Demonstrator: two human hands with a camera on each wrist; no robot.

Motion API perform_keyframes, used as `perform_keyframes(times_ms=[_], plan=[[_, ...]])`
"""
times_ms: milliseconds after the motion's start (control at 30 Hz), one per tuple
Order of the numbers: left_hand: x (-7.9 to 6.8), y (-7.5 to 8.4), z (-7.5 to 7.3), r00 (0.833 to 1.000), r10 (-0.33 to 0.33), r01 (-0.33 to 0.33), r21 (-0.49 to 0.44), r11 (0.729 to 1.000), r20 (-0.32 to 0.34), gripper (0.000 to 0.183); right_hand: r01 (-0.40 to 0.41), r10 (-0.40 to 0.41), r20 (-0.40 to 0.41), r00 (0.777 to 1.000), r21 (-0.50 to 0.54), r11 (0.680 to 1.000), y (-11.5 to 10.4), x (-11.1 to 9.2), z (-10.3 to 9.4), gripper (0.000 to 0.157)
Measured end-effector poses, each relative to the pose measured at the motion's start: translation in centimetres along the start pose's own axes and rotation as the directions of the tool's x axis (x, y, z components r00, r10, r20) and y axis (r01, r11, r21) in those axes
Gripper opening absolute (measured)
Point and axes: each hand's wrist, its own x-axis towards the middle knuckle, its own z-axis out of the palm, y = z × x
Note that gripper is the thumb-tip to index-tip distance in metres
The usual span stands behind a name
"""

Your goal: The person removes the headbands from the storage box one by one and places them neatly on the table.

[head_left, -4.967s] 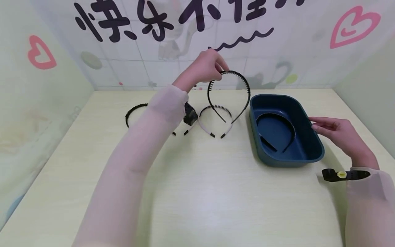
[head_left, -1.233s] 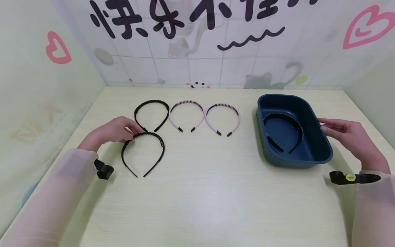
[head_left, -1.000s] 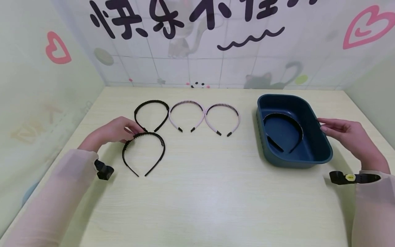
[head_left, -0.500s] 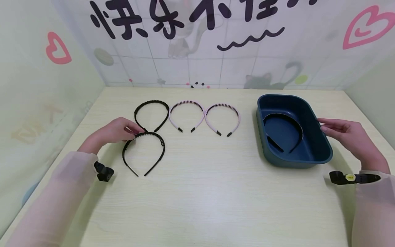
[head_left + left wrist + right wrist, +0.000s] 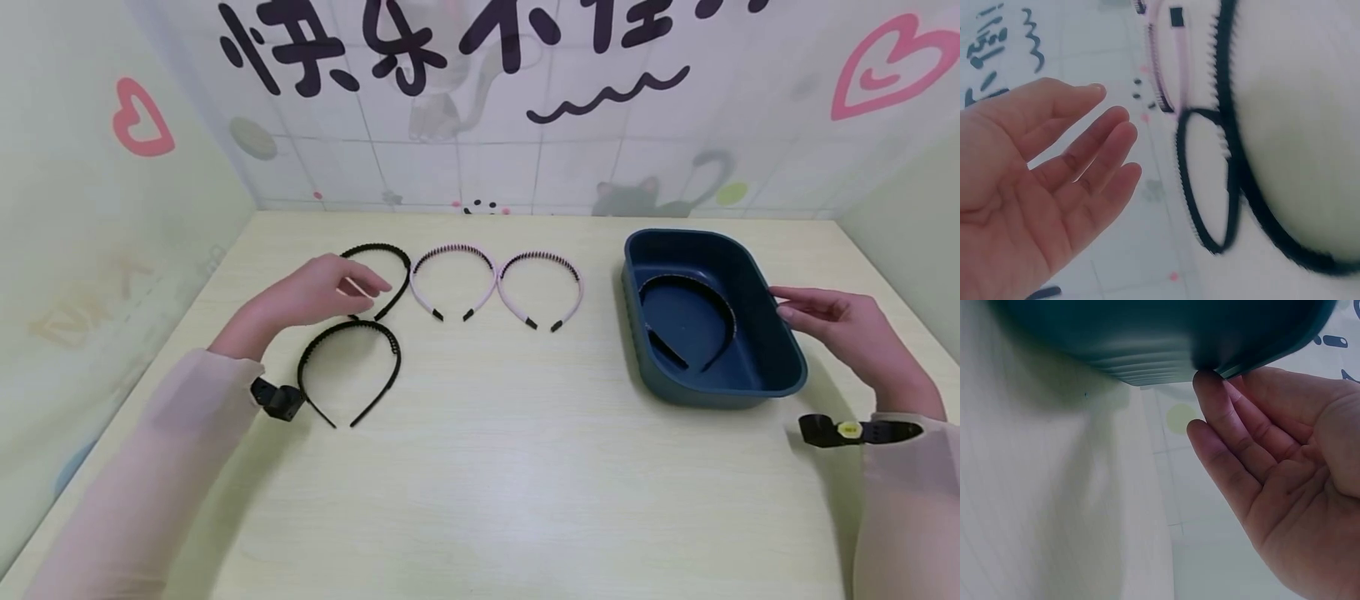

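Note:
My left hand [image 5: 322,292] hovers, holding nothing, above the black toothed headband [image 5: 395,342] nearest me and partly covers a second black headband [image 5: 408,279] behind it. In the left wrist view my left hand [image 5: 1066,162] has its fingers spread and apart from the near headband [image 5: 1225,69]. My right hand [image 5: 847,329] touches the right rim of a dark blue plastic basin [image 5: 712,400] with its fingertips. The right wrist view has fingertips [image 5: 1210,384] right under that rim, against the outer wall. Inside the basin lies another black headband [image 5: 731,321].
Two lilac headbands with black teeth and tips, the middle one [image 5: 491,292] and the right one [image 5: 579,292], lie in a row with the back black one. A printed wall [image 5: 495,158] rises behind the pale table [image 5: 525,467].
My left hand carried a black headband from near the basin to the left front, then let it go and lifted up and right. My right hand stays at the basin's rim.

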Motion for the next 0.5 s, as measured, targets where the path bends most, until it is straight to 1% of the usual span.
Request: perform_keyframes(times_ms=[100,167,300,400,500], plan=[[1.1,1.5,0.4,0.999,0.051,-0.051,-0.003,0.999,0.005,0.028,0.001,-0.001,0.001,1.0,0.001,1.0,0.0,0.1,0.0,0.058],[1.9,2.5,0.7,0.997,0.071,-0.071,-0.013,0.997,0.007,0.028,0.002,-0.002,0.0,1.0,-0.002,1.0,0.0,0.1,0.0,0.058],[3.6,4.5,1.5,0.996,0.089,-0.088,-0.025,0.996,0.031,0.027,0.003,-0.003,-0.003,1.0,-0.002,1.0,0.1,0.2,-0.1,0.057],[5.0,5.9,2.1,0.992,0.108,-0.106,-0.041,0.994,0.06,0.027,0.001,-0.001,-0.004,1.0,-0.002,1.0,0.2,0.2,-0.1,0.057],[6.3,6.9,2.8,0.987,0.136,-0.13,-0.067,0.989,0.083,0.027,0.001,-0.001,-0.005,1.0,-0.005,1.0,0.2,0.2,0.0,0.058]])
